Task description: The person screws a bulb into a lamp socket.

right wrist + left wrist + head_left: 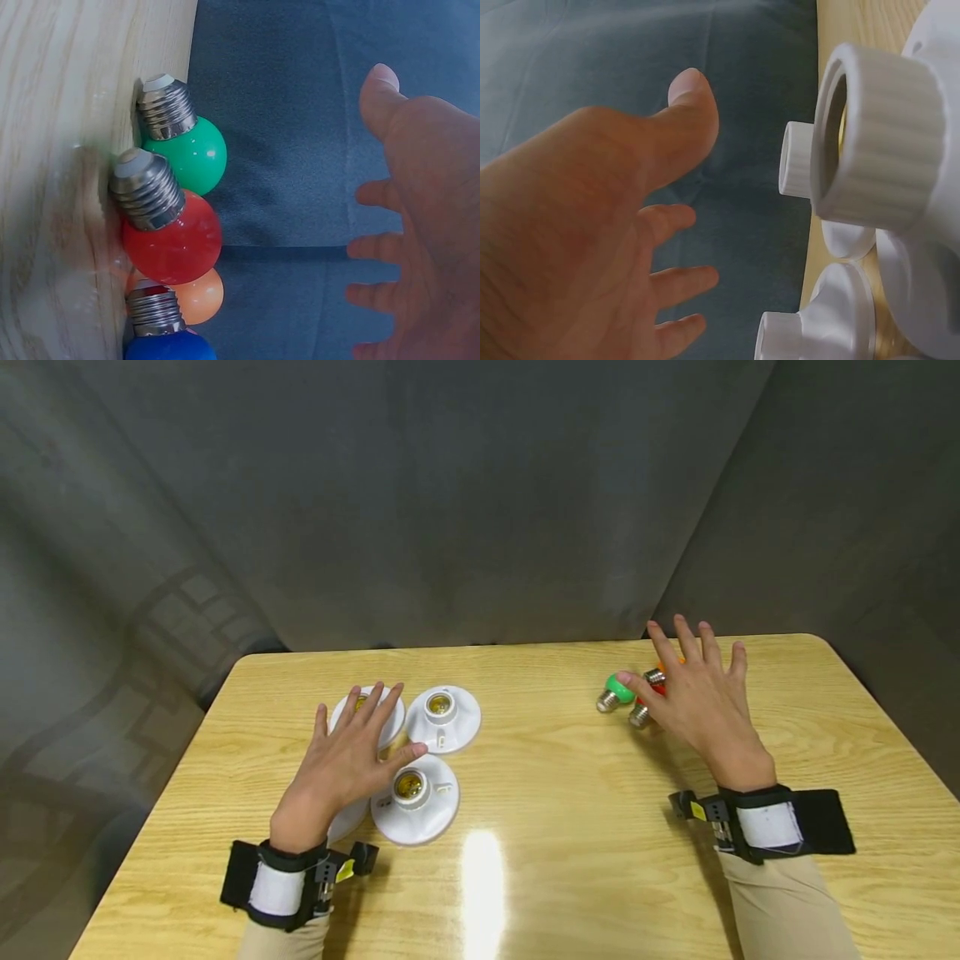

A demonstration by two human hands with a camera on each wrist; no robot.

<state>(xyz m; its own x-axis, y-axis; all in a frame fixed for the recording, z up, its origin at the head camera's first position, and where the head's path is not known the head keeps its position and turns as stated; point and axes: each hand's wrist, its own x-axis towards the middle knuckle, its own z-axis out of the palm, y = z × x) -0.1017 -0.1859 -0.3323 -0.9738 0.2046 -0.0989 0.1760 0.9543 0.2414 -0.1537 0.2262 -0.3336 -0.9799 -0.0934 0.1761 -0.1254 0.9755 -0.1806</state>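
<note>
My left hand (341,768) hovers over several round white lamp holders on the left of the table, fingers spread and holding nothing. One lamp holder (465,722) stands beyond the thumb, another lamp holder (427,822) lies nearer me, and the others are partly hidden beneath the hand. Over a cluster of coloured light bulbs on the right, my right hand (697,697) is also spread and bare. In the right wrist view, a green bulb (195,157), a red bulb (176,240), an orange bulb (201,296) and a blue bulb (169,349) lie apart from the fingers.
The wooden table (555,793) has rounded far corners, and a dark grey cloth (480,510) hangs behind its back edge. Both wrists wear a black strap with a small camera. Bare tabletop lies between the lamp holders and the bulbs.
</note>
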